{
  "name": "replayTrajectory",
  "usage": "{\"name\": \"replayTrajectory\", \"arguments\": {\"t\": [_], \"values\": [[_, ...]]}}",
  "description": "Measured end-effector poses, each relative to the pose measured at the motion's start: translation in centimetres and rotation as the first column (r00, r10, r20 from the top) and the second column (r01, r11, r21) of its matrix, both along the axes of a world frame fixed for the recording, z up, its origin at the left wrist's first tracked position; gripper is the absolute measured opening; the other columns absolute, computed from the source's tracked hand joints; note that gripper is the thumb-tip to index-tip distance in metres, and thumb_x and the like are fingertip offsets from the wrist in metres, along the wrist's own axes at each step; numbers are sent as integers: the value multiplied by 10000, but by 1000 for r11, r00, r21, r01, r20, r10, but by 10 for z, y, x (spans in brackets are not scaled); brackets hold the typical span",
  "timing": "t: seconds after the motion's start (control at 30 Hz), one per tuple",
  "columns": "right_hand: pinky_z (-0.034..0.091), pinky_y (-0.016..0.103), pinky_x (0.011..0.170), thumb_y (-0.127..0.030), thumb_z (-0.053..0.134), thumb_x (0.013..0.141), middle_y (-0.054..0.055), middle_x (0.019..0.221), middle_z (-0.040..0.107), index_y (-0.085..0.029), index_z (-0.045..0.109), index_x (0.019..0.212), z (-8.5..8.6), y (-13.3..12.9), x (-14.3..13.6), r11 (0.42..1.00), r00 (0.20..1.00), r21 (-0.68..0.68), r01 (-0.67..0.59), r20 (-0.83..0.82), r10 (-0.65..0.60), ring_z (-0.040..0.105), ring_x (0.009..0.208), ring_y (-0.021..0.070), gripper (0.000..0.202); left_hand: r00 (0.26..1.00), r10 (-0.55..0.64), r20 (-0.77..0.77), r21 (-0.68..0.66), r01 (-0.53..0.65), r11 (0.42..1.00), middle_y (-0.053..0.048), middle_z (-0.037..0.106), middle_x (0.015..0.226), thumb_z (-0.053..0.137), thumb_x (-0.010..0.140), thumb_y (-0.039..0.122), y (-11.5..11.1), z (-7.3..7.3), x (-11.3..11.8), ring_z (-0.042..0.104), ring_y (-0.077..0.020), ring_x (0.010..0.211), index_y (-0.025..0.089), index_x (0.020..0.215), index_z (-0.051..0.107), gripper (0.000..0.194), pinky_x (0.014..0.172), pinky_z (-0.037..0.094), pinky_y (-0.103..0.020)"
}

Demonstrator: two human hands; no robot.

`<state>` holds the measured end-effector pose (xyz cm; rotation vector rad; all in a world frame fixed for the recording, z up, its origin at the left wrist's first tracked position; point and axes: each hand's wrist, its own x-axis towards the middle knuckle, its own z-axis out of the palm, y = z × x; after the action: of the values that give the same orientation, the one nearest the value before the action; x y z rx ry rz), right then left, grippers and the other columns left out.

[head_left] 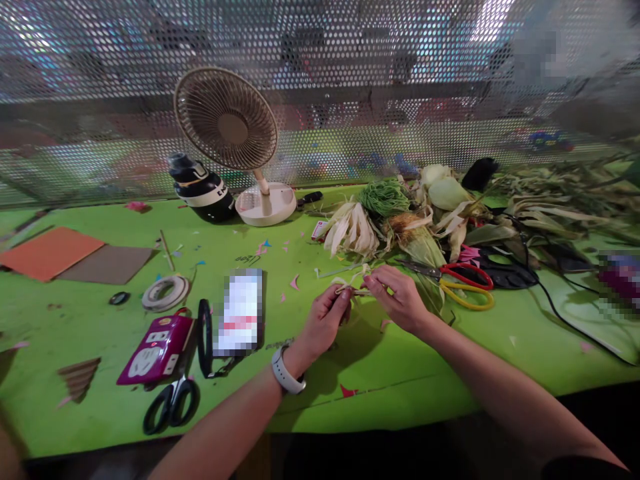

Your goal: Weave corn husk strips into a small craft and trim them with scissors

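Observation:
My left hand, with a white watch on its wrist, is closed around a pale, thin husk strip near the middle of the green table. Just to its right, my right hand pinches the same pale strip between thumb and fingers. Behind the hands lie a bunch of dry corn husks, a bundle of green strands and a corn cob in its husk. Scissors with red and yellow handles rest beside my right hand.
A fan and a black bottle stand at the back. Left of my hands are a phone, a tape roll, a purple power strip and black scissors. A black cable crosses the right side.

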<state>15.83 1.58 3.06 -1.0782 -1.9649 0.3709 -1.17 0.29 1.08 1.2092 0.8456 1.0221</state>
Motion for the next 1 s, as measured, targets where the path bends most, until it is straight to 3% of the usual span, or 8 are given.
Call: {"name": "replayTrajectory", "arguments": {"t": [0.17, 0.47, 0.53, 0.6, 0.73, 0.83, 1.0], "values": [[397, 283, 634, -288, 567, 879, 24, 645, 621, -182, 616, 734, -2, 0, -1, 995, 999, 97, -38, 39, 35, 543, 650, 155, 186, 999, -12, 47, -24, 13, 1000, 61, 401, 556, 543, 869, 415, 1, -3, -2, 325, -60, 488, 167, 713, 487, 298, 477, 268, -203], [427, 285, 617, -221, 575, 858, 20, 630, 616, -188, 609, 739, -3, 0, -2, 987, 997, 155, -35, 67, 24, 554, 632, 155, 129, 999, 2, 42, -32, -1, 999, 63, 404, 538, 555, 858, 434, 1, 1, -3, 327, -59, 483, 164, 685, 488, 328, 471, 258, -206], [462, 307, 659, -208, 576, 837, 47, 736, 652, -183, 621, 848, -1, -1, 0, 985, 996, 162, -55, 79, 43, 585, 716, 176, 52, 999, 18, 41, -29, -17, 999, 65, 405, 532, 558, 858, 432, 1, 0, -3, 323, -56, 478, 162, 669, 482, 338, 469, 256, -203], [488, 373, 790, -186, 569, 802, 89, 942, 671, -180, 598, 1025, 2, -1, 4, 974, 987, 184, -131, 121, 110, 603, 904, 213, 225, 998, 40, 58, -46, -37, 998, 67, 405, 525, 570, 845, 449, 2, -1, -2, 310, -52, 467, 160, 663, 482, 353, 459, 245, -201], [372, 499, 1031, -169, 554, 771, 117, 1247, 584, -194, 505, 1227, 4, 0, 8, 924, 932, 249, -289, 294, 212, 490, 1215, 246, 459, 993, 51, 105, -89, -41, 995, 72, 400, 504, 614, 795, 491, 3, -2, -2, 297, -48, 444, 157, 685, 517, 365, 438, 224, -196], [373, 475, 1053, -203, 592, 800, 116, 1239, 601, -188, 529, 1205, 2, 0, 7, 902, 924, 317, -294, 335, 184, 488, 1230, 233, 410, 993, 46, 106, -107, -34, 994, 76, 397, 491, 632, 766, 520, 3, -2, -2, 308, -49, 434, 156, 729, 557, 374, 429, 225, -192], [442, 423, 994, -170, 648, 799, 65, 1107, 676, -228, 630, 1009, -2, -1, 4, 840, 944, 465, -279, 296, 150, 577, 1103, 210, 219, 997, 9, 77, -110, 0, 994, 75, 412, 513, 621, 782, 509, 1, 1, -3, 321, -48, 436, 163, 778, 571, 350, 429, 256, -184]]}}
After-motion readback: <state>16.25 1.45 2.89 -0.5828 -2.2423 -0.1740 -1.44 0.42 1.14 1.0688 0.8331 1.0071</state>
